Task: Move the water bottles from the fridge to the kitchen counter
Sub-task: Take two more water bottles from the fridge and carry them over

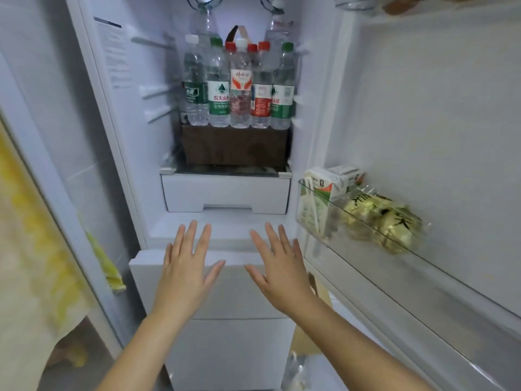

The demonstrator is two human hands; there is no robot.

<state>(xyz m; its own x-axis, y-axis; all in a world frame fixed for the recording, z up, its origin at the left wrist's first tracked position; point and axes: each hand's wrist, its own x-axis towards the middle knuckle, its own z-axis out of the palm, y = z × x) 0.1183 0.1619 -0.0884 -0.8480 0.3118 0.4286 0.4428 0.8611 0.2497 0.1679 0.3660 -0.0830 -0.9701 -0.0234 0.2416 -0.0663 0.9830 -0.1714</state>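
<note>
The fridge stands open in front of me. Several small water bottles (pixel 218 88) with green, red and white caps stand upright in a row on a dark brown box (pixel 235 146) inside it. Two larger clear bottles (pixel 205 21) rise behind them. My left hand (pixel 187 266) and my right hand (pixel 277 266) hover side by side below the shelf, palms down, fingers spread, holding nothing. Both hands are well short of the bottles.
A white drawer (pixel 225 193) sits under the glass shelf that carries the box. The open door on the right has a clear bin (pixel 313 215) holding a drink carton (pixel 324 187) and a bag of greenish food (pixel 383 224). A yellow cloth (pixel 33 235) hangs at the left.
</note>
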